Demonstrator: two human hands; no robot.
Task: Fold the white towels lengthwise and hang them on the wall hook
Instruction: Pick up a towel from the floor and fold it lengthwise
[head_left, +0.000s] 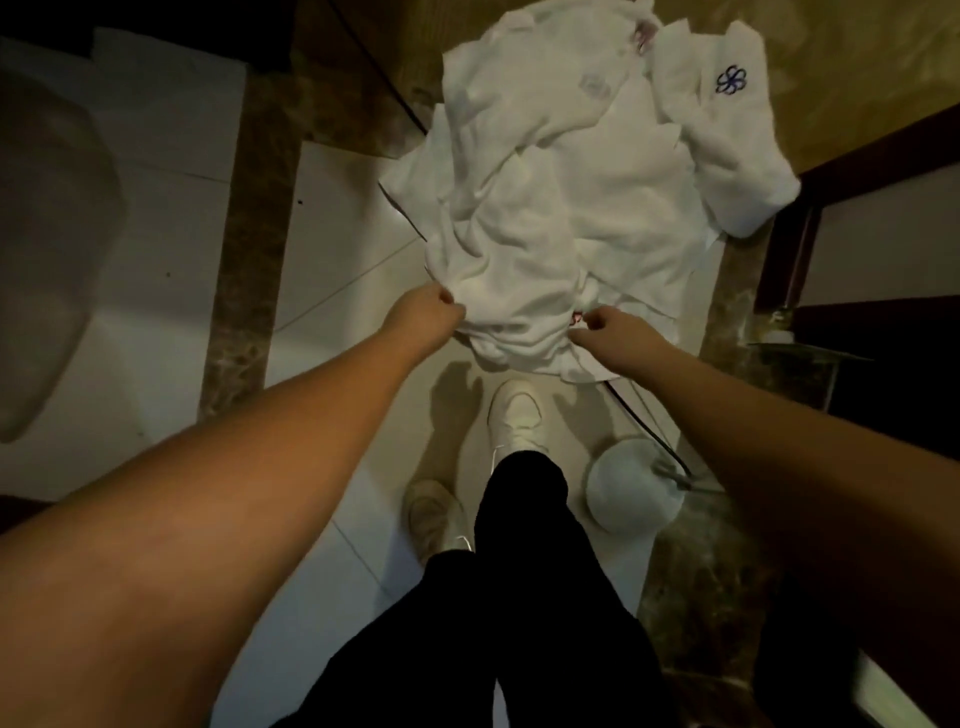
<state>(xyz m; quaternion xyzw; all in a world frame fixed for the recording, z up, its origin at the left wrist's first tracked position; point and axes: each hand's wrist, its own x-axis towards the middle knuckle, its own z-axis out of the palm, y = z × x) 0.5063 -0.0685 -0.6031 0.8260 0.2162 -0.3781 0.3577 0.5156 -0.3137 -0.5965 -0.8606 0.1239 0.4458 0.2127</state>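
Head view: the left hand (426, 312) and the right hand (605, 330) each pinch the near edge of the white towels (550, 218), probably to spread one for folding.

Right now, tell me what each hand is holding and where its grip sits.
Both hands pinch the white towel along its near edge: the left hand at the left corner, the right hand further right along that edge.
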